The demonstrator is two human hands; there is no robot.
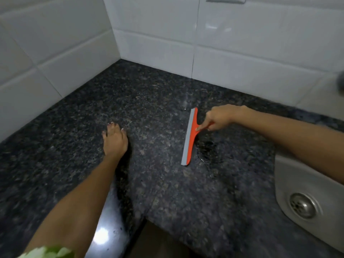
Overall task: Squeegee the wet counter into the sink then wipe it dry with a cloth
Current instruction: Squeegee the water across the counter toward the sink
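Note:
An orange squeegee (190,138) with a grey rubber blade stands on the dark speckled granite counter (158,183), its blade running front to back. My right hand (219,117) grips its short handle from the right side. A wet, darker streak (206,151) lies just right of the blade. My left hand (115,139) rests flat on the counter, fingers together, well left of the squeegee. The steel sink (297,183) with its round drain (302,205) sits at the right edge. No cloth is in view.
White tiled walls (167,38) meet in a corner behind the counter. The counter's front edge runs along the bottom, with a bright reflection (101,236) on it. A green and white sleeve (46,253) shows at bottom left.

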